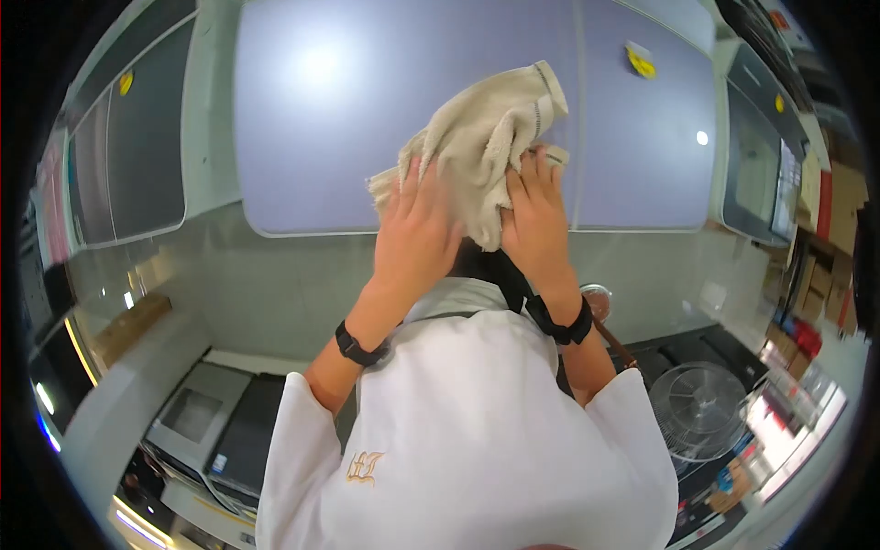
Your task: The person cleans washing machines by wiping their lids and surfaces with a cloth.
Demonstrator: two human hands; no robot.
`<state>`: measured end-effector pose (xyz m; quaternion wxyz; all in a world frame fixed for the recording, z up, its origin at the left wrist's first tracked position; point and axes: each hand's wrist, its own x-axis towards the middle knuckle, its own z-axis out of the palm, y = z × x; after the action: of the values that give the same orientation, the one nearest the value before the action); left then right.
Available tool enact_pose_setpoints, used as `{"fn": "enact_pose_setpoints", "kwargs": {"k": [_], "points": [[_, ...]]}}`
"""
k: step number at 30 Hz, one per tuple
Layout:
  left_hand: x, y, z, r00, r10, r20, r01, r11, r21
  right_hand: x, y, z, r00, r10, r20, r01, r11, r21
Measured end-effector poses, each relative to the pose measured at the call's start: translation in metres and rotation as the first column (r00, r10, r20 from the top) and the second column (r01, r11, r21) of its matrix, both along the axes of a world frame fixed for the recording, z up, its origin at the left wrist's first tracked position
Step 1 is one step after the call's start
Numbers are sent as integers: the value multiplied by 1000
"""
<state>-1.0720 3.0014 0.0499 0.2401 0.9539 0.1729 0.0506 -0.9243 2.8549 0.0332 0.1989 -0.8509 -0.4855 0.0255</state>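
A beige terry towel (477, 128) lies crumpled over the front part of a glossy pale-blue panel (312, 137). Its upper end is folded toward the right, and its lower edge hangs past the panel's front edge. My left hand (420, 229) is on the towel's left side, fingers bunched in the cloth and slightly blurred. On the right side, my right hand (539, 225) grips the cloth, with a hemmed corner showing by its fingertips. Folds hide both thumbs in part. Each wrist wears a black band.
A yellow label (640, 62) sits on the panel's right section, past a seam. Dark-topped cabinets (137, 137) flank the panel. Behind me are a wire-caged fan (698, 412), a silver-grey appliance (197, 412) and a small round red-topped object (596, 301). Cardboard boxes (820, 284) stand far right.
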Motion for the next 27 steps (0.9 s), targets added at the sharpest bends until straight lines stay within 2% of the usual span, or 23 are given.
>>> {"fn": "enact_pose_setpoints", "kwargs": {"k": [5,8,12,15,18,21,24,27], "points": [[-39,36,-4,995,84,63,-80,995,-61,-40,56,-4,997,60,-43,-61,998,-22],[-39,32,-5,987,115,109,-110,993,-43,-47,59,-4,993,110,-47,-112,993,-30],[-51,52,6,960,130,246,-80,976,-202,-52,89,6,974,207,-90,-206,978,23],[-65,59,14,945,222,240,-144,942,-304,-53,103,4,945,324,-52,-322,945,52],[-86,65,11,961,215,174,-179,964,-198,-61,107,4,934,355,-37,-355,935,11],[-94,71,13,970,167,174,-145,981,-132,-64,110,7,935,349,-62,-349,937,14],[-101,80,12,963,212,168,-176,963,-205,-74,126,8,930,357,-81,-356,934,34],[-111,105,13,948,266,175,-235,955,-180,-88,153,7,918,384,-100,-383,923,35]]}}
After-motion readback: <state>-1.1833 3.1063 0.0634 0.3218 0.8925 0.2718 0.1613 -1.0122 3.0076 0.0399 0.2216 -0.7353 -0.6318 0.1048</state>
